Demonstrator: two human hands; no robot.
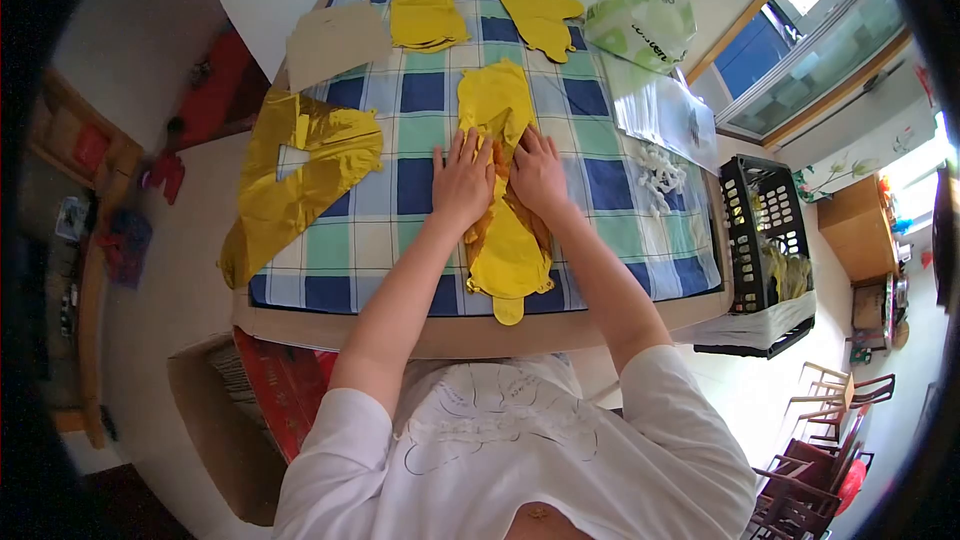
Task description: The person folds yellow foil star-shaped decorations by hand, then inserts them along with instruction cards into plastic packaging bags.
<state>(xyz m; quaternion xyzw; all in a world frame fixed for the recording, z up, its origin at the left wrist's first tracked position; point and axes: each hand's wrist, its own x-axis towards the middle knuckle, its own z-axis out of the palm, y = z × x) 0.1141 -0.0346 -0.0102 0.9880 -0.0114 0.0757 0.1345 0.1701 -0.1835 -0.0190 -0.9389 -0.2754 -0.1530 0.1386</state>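
Note:
A gold foil balloon (510,250), flat and uninflated, lies lengthwise on the checked cloth in front of me, with a small tab at its near end. Its middle is creased and folded inward, showing a darker golden side. My left hand (465,178) rests on its left edge, fingers stretched out. On its right edge lies my right hand (538,172), its fingers extended and pressing the foil. To the left a larger, crinkled gold foil balloon (290,210) spreads over the table edge. Flat gold foil pieces, a stack (428,10) and a many-lobed one (540,10), lie at the far side.
The checked cloth (420,95) covers the table. Cardboard (338,45) lies at the back left. A green-white bag (640,25), clear plastic sleeves (665,115) and white tangled bits (660,172) are on the right. A black crate (740,230) stands beside the table; a cardboard box (215,420) sits below left.

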